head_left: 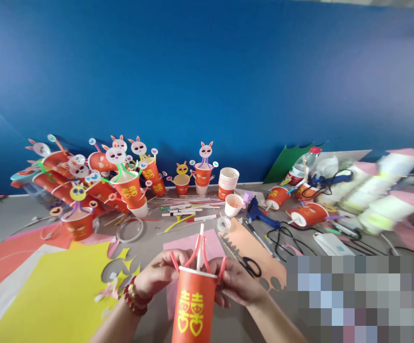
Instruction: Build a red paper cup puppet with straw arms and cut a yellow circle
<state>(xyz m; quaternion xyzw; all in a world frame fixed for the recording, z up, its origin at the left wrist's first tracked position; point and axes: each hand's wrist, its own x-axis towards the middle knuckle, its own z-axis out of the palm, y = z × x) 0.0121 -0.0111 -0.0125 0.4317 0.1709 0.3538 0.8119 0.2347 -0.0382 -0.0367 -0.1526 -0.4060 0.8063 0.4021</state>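
Observation:
A red paper cup (193,305) with yellow characters stands upright between my hands at the bottom centre. A white stick (201,236) rises from its mouth, and bent pinkish-red straws (191,256) fan out over both sides of the white rim. My left hand (164,272), with a beaded bracelet at the wrist, is closed at the cup's left rim, beside a straw end. At the right rim, my right hand (236,281) pinches near another straw end. Its fingertips are partly hidden behind the cup and straw.
Cups with animal faces (126,186) crowd the left back. Stacked cups (228,180), pens (181,209), tape (224,225), scissors (251,267) and a blue glue gun (262,214) lie ahead. Coloured paper (49,286) covers the left; cables and a white power bank (331,244) are right.

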